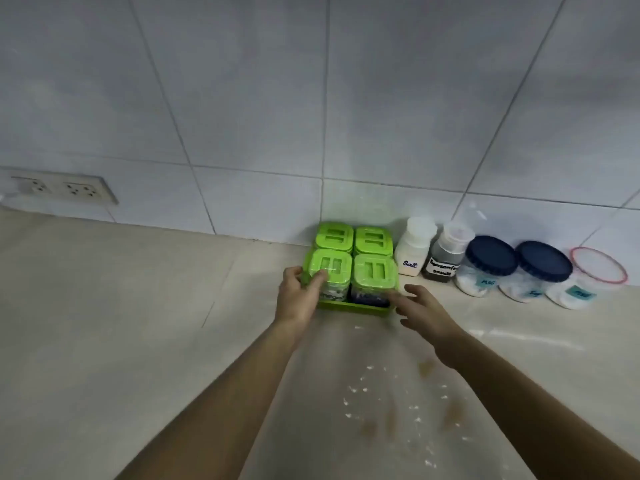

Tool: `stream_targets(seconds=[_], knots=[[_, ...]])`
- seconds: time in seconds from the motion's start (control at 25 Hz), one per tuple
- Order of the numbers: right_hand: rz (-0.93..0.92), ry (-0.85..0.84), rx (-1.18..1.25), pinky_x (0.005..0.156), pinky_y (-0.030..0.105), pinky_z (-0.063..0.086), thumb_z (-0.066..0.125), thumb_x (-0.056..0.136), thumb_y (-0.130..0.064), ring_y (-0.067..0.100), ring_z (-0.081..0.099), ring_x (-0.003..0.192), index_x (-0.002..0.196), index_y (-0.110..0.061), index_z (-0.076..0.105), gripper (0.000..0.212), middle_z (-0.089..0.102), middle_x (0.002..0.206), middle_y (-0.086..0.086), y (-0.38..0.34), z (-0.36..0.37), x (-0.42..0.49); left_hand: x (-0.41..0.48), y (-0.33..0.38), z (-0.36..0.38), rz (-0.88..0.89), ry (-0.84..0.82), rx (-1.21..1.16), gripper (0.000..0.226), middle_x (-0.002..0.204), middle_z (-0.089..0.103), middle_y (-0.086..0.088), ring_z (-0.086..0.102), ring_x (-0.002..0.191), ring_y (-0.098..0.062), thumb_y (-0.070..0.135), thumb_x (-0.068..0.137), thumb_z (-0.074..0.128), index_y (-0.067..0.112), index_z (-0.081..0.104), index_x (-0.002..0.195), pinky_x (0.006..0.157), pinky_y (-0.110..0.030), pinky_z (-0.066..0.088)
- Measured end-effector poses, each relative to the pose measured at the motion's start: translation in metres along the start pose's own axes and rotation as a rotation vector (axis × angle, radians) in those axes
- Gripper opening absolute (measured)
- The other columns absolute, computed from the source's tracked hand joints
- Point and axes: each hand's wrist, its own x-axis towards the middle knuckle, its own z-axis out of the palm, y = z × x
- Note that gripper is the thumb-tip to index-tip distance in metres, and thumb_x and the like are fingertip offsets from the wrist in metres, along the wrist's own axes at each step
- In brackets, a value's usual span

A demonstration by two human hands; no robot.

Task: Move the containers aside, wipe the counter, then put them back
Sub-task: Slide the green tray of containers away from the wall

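Note:
A green tray [349,309] holding several green-lidded spice jars [372,271] stands against the tiled wall. My left hand [299,294] grips the tray's left side, fingers on the front left jar. My right hand [420,310] is at the tray's front right corner, fingers spread, touching or just short of it. To the right stand a white salt bottle [414,249], a dark seasoning bottle [446,256], two blue-lidded jars [485,265] [535,271] and a red-rimmed clear container [585,282]. White crumbs and brownish stains [398,407] lie on the beige counter [121,323] in front.
A double wall socket [64,189] sits low on the tiles at the far left. Bare counter stretches left of the tray. The row of containers on the right stands close to the wall.

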Motion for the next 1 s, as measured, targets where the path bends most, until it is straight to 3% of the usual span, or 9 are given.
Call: stream_targets(seconds=[0.04, 0.2, 0.32, 0.6, 0.76, 0.92, 1.0], knots=[[-0.005, -0.003, 0.053, 0.101, 0.045, 0.046, 0.064, 0.087, -0.039, 0.022, 0.058, 0.105, 0.122, -0.014, 0.048, 0.046, 0.061, 0.112, 0.007, -0.001, 0.006, 0.004, 0.006, -0.001, 0.002, -0.008, -0.005, -0.016, 0.059, 0.124, 0.057, -0.006, 0.055, 0.112, -0.023, 0.043, 0.082, 0.067, 0.015, 0.043, 0.129, 0.101, -0.036, 0.043], [-0.019, 0.029, 0.108, 0.094, 0.043, 0.052, 0.079, 0.066, -0.049, 0.023, 0.064, 0.090, 0.097, -0.004, 0.070, 0.055, 0.072, 0.098, 0.011, -0.005, 0.012, 0.018, 0.017, 0.004, -0.003, -0.047, -0.081, -0.057, 0.065, 0.115, 0.060, -0.003, 0.059, 0.105, -0.020, 0.034, 0.079, 0.074, 0.019, 0.038, 0.131, 0.094, -0.030, 0.044], [0.052, 0.022, 0.200, 0.089, 0.037, 0.051, 0.080, 0.071, -0.028, 0.020, 0.063, 0.083, 0.096, 0.003, 0.070, 0.041, 0.071, 0.100, 0.017, -0.015, 0.017, 0.016, 0.008, 0.005, -0.018, -0.037, -0.089, -0.081, 0.070, 0.115, 0.063, -0.007, 0.062, 0.104, -0.021, 0.029, 0.076, 0.077, 0.021, 0.035, 0.132, 0.094, -0.031, 0.046], [-0.030, -0.199, 0.150, 0.086, 0.032, 0.050, 0.075, 0.076, -0.018, 0.018, 0.064, 0.084, 0.097, 0.000, 0.072, 0.028, 0.073, 0.093, 0.012, -0.047, 0.109, -0.032, -0.051, -0.012, -0.129, -0.019, 0.190, -0.202, 0.056, 0.099, 0.067, -0.008, 0.066, 0.094, -0.026, 0.024, 0.074, 0.079, 0.025, 0.044, 0.117, 0.090, -0.040, 0.051], [-0.066, -0.379, 0.084, 0.062, 0.011, 0.050, 0.073, 0.079, -0.012, 0.001, 0.066, 0.065, 0.096, -0.003, 0.072, 0.019, 0.072, 0.079, 0.001, -0.052, 0.198, -0.087, -0.114, -0.045, -0.219, -0.096, 0.404, -0.245, 0.056, 0.099, 0.067, -0.016, 0.066, 0.091, -0.029, 0.024, 0.074, 0.079, 0.024, 0.044, 0.118, 0.088, -0.041, 0.050], [-0.057, -0.519, 0.033, 0.071, 0.018, 0.050, 0.073, 0.079, -0.016, 0.005, 0.066, 0.070, 0.100, -0.002, 0.072, 0.025, 0.073, 0.082, 0.001, -0.040, 0.265, -0.131, -0.170, -0.074, -0.280, -0.149, 0.569, -0.266, 0.056, 0.101, 0.066, -0.016, 0.064, 0.089, -0.028, 0.023, 0.077, 0.077, 0.020, 0.044, 0.121, 0.086, -0.038, 0.049], [-0.066, -0.586, 0.026, 0.062, 0.011, 0.048, 0.072, 0.081, -0.016, -0.002, 0.065, 0.065, 0.100, -0.005, 0.070, 0.022, 0.072, 0.081, -0.001, -0.033, 0.294, -0.150, -0.193, -0.089, -0.305, -0.160, 0.633, -0.285, 0.056, 0.101, 0.066, -0.016, 0.064, 0.088, -0.027, 0.025, 0.077, 0.076, 0.019, 0.044, 0.122, 0.079, -0.034, 0.048]])
